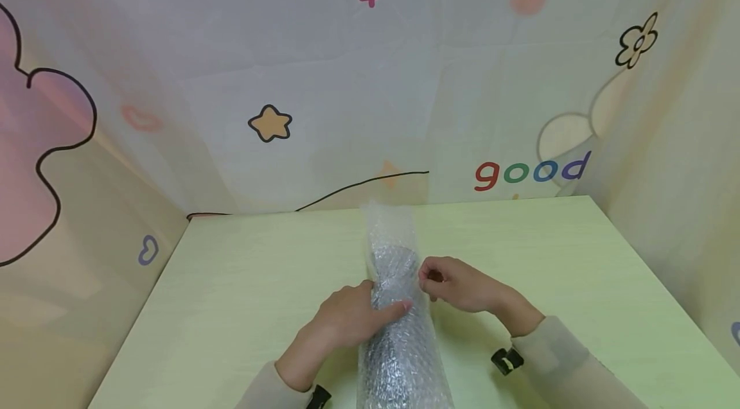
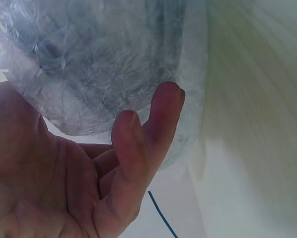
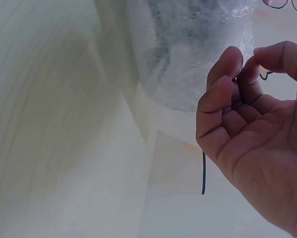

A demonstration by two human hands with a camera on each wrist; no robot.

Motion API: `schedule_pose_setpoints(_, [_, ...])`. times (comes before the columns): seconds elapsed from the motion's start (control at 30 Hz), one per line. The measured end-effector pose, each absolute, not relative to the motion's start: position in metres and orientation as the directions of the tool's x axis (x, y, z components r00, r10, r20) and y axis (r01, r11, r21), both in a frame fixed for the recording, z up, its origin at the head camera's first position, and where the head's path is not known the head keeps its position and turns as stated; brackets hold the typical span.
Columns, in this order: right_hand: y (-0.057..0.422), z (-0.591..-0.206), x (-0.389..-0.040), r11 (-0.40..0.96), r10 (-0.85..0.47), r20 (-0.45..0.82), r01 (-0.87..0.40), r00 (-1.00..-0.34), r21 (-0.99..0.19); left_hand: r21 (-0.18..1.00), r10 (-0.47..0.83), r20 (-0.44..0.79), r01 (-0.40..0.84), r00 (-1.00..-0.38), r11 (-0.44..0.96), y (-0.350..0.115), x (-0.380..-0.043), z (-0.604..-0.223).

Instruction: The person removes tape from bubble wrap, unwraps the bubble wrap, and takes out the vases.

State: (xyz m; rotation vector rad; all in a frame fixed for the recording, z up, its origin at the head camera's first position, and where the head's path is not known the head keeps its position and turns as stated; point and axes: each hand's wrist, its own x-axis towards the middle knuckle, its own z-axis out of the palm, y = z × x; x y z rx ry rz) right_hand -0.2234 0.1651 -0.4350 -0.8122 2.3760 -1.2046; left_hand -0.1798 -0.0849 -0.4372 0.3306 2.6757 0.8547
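Observation:
A long bundle in clear bubble wrap (image 1: 399, 345) lies lengthwise on the table, its far end flatter and emptier. Something dark or silvery shows through the plastic, but its kind is hidden. My left hand (image 1: 349, 316) holds the bundle from the left, thumb across the top and fingers along the side; the left wrist view shows those fingertips (image 2: 166, 99) against the wrap. On the opposite side, my right hand (image 1: 459, 284) has its fingers curled, thumb and forefinger pinching at the wrap's right edge. In the right wrist view the fingertips (image 3: 230, 59) meet beside the plastic.
The pale green table (image 1: 260, 268) extends to both sides of the bundle. A printed curtain (image 1: 324, 75) encloses it at the back and sides. Dark straps (image 1: 507, 361) sit at the wrists, by the light sleeves (image 1: 566, 357).

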Motion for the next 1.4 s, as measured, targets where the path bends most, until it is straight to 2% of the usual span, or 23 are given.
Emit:
schedule_pose_setpoints(0.17, [0.167, -0.434, -0.226, 0.475, -0.611, -0.067, -0.298, -0.789, -0.828, 0.588, 0.301, -0.224, 0.118, -0.927, 0.800, -0.085, -0.180, -0.437])
schedule_pose_setpoints(0.37, [0.169, -0.440, -0.227, 0.511, -0.592, -0.139, -0.237, -0.794, -0.827, 0.585, 0.297, -0.229, 0.112, -0.927, 0.803, -0.084, -0.180, -0.436])
schedule_pose_setpoints(1.07, [0.168, -0.446, -0.228, 0.494, -0.642, -0.095, -0.315, -0.761, -0.810, 0.589, 0.305, -0.225, 0.120, -0.925, 0.800, -0.083, -0.180, -0.436])
schedule_pose_setpoints(1.4, [0.167, -0.441, -0.226, 0.468, -0.635, -0.093, -0.287, -0.767, -0.836, 0.587, 0.317, -0.213, 0.139, -0.924, 0.797, -0.082, -0.182, -0.438])
